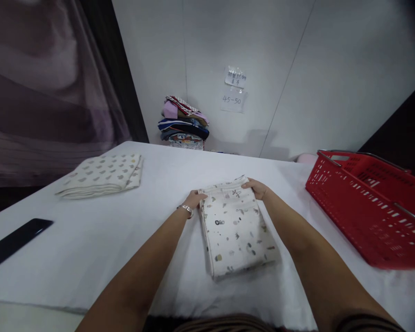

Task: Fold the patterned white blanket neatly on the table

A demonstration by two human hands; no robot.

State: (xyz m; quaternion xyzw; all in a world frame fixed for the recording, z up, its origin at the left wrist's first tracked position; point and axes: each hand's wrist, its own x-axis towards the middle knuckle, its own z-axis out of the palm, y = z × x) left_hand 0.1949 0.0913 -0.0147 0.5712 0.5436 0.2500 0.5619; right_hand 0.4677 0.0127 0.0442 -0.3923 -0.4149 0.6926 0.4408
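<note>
A folded white cloth with small printed motifs (235, 228) lies on the white table (124, 221) in front of me. My left hand (194, 199), a bracelet on its wrist, grips the cloth's far left corner with fingers closed. My right hand (256, 187) pinches the far right corner. Both forearms stretch out along the cloth's two sides.
Another folded patterned cloth (102, 174) rests at the far left of the table. A red plastic basket (370, 203) stands at the right. A dark flat object (14, 240) lies at the left edge. A pile of folded fabrics (184, 123) sits by the wall, under paper notes (234, 87).
</note>
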